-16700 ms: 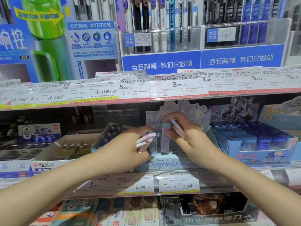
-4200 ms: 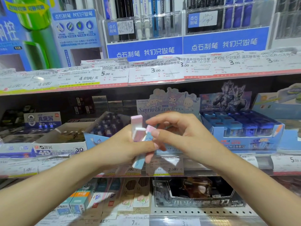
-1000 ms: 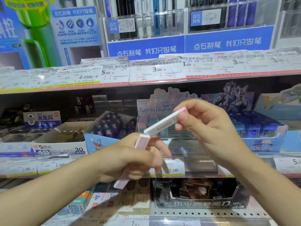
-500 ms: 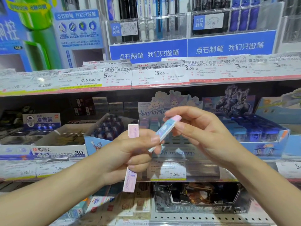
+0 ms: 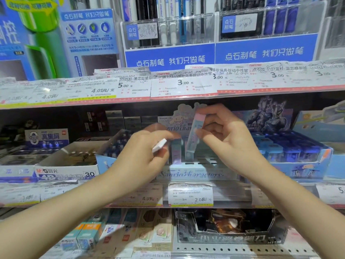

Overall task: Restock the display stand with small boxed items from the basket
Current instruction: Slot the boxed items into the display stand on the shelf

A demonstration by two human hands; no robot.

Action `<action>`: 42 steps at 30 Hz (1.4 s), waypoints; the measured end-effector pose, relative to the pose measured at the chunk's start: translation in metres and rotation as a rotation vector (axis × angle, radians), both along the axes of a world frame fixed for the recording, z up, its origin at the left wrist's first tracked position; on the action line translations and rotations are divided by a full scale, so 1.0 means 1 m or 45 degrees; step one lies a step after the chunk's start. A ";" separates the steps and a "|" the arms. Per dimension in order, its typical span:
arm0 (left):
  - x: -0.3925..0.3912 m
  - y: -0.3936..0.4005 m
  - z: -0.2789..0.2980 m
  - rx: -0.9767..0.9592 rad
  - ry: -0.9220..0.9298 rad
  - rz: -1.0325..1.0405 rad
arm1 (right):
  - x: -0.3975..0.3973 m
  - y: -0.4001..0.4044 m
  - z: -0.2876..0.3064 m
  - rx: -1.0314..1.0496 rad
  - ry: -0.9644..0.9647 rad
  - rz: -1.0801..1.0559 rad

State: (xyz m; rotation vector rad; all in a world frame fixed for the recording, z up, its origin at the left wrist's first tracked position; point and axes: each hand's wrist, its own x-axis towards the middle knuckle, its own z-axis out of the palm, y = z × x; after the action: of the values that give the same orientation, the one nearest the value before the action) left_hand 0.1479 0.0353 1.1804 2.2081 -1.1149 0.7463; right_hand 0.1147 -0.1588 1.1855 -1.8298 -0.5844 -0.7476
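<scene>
**Box going into the stand**

My right hand [image 5: 226, 139] pinches a box [image 5: 194, 136] upright over the stand [image 5: 196, 173]; my left hand [image 5: 147, 154] clasps a spare [image 5: 159, 145]. I judge this the slotting step: next, lower it straight into a free slot.

We're in a stationery shop, no question; tiered shelves [image 5: 186, 204] run across the view, each front edge lined with printed price tags [image 5: 183, 85] in yuan; up top, clear racks of pens [image 5: 168, 32] sit above blue brand banners [image 5: 169, 58]; below, open cardboard display boxes of erasers [image 5: 65, 165] and a pastel character-themed display stand [image 5: 194, 173] crowd the middle shelf.
</scene>
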 end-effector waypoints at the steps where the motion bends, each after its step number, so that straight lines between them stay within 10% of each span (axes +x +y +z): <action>1: 0.005 0.004 -0.001 0.137 -0.032 0.067 | 0.002 -0.001 -0.003 -0.062 0.005 -0.034; 8: 0.007 0.004 0.004 0.603 0.050 0.284 | 0.011 -0.003 -0.020 -0.194 0.072 -0.095; 42: 0.013 0.006 0.019 0.609 0.260 0.101 | 0.012 -0.005 -0.030 -0.211 0.097 -0.188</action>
State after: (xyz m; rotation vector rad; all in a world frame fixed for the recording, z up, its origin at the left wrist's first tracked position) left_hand 0.1610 0.0412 1.1990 2.6649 -1.1988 0.2893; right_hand 0.1270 -0.1638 1.1558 -2.0627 -0.4770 -0.7410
